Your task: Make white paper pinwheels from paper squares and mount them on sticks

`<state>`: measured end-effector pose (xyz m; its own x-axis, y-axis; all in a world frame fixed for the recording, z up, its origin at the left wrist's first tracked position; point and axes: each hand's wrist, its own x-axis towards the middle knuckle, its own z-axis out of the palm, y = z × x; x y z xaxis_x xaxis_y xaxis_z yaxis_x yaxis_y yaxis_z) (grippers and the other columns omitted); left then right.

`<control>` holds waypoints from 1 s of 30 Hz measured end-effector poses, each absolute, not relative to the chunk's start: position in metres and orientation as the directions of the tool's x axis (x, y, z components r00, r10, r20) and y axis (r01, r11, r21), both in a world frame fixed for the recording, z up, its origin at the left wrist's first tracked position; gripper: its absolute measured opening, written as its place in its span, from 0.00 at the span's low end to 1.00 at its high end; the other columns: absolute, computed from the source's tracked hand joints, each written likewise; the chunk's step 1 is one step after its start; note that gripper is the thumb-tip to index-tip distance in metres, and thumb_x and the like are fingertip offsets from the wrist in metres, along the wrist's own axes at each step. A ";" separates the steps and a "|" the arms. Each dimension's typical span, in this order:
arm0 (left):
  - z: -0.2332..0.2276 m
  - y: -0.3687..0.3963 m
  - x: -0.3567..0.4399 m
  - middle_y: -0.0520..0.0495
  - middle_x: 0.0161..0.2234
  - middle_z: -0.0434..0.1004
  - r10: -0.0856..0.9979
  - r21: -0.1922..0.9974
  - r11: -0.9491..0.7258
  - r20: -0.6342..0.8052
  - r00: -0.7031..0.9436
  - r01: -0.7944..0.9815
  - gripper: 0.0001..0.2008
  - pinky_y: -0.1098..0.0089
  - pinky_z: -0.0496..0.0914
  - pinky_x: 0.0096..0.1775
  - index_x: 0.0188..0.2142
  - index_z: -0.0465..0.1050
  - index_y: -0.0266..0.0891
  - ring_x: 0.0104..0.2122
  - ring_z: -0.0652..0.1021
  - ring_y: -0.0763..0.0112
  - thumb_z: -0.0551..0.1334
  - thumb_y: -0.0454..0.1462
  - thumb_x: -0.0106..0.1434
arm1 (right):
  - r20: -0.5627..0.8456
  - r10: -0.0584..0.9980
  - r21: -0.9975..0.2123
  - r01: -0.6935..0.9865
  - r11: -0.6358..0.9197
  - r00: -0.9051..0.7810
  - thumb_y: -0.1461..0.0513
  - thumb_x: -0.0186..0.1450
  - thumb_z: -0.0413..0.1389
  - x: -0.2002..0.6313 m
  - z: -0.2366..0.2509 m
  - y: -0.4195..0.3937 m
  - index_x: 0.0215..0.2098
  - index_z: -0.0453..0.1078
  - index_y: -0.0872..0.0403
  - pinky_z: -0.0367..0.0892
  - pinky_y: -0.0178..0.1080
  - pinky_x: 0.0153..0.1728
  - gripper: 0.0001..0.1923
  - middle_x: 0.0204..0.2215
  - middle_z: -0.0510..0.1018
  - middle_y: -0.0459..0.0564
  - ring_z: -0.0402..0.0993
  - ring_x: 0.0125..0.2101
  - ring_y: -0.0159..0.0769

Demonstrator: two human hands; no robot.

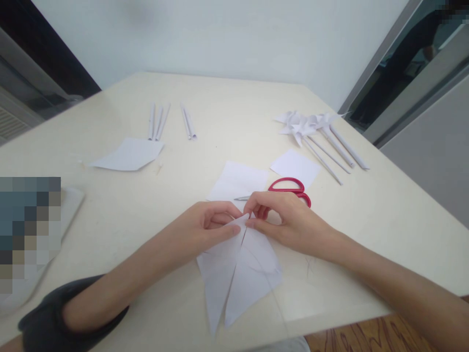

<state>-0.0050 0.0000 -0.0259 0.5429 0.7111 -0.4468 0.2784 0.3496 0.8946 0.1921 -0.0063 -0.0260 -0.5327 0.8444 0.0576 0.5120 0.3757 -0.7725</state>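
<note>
Both hands pinch a cut paper sheet [238, 274].
Left hand [208, 222] and right hand [282, 217] grip its top, just before the scissors [287, 188].

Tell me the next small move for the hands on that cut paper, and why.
Probably fold the pinched corner in towards the middle: both the left hand and right hand hold one tip of the cut paper square, slit along its diagonal, and finished pinwheels lie nearby.

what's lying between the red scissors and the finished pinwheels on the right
In the head view, a small white paper square lies between the red scissors and the pinwheels, on the table.
</note>
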 end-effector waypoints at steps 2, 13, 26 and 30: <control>-0.025 -0.002 -0.004 0.50 0.30 0.81 0.732 0.896 0.340 -0.442 0.518 0.284 0.04 0.73 0.70 0.29 0.31 0.72 0.42 0.30 0.80 0.66 0.61 0.39 0.59 | 0.078 0.847 -0.786 0.491 0.376 -0.525 0.62 0.64 0.54 0.192 -0.026 -0.005 0.35 0.68 0.54 0.64 0.34 0.32 0.03 0.31 0.76 0.45 0.71 0.32 0.31; -0.025 -0.006 -0.003 0.51 0.28 0.72 0.798 0.918 0.053 -0.275 0.536 0.392 0.14 0.72 0.66 0.31 0.28 0.73 0.40 0.30 0.71 0.68 0.52 0.41 0.64 | 0.412 0.708 -0.426 0.566 0.706 -0.573 0.65 0.67 0.48 0.188 -0.036 -0.010 0.35 0.70 0.56 0.59 0.34 0.30 0.09 0.31 0.74 0.49 0.68 0.31 0.32; -0.028 -0.004 -0.005 0.54 0.28 0.72 0.859 0.963 0.104 -0.213 0.466 0.248 0.13 0.75 0.66 0.33 0.29 0.72 0.40 0.30 0.71 0.73 0.54 0.42 0.66 | 0.480 0.464 0.116 0.578 0.808 -0.745 0.72 0.66 0.45 0.192 -0.030 -0.008 0.44 0.70 0.62 0.62 0.44 0.37 0.14 0.41 0.75 0.58 0.66 0.37 0.40; -0.032 -0.003 -0.010 0.52 0.25 0.72 0.888 0.962 0.082 -0.190 0.419 0.262 0.13 0.74 0.67 0.31 0.27 0.73 0.39 0.29 0.72 0.70 0.56 0.42 0.64 | 0.465 0.566 -0.207 0.538 0.817 -0.681 0.71 0.66 0.47 0.196 -0.027 -0.006 0.49 0.68 0.57 0.65 0.42 0.39 0.16 0.46 0.71 0.56 0.67 0.42 0.38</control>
<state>-0.0103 -0.0028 -0.0320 0.4193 0.8878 -0.1898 0.2619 0.0819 0.9616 0.1962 -0.0059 -0.0272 -0.6809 0.5658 0.4650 0.5377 0.8173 -0.2073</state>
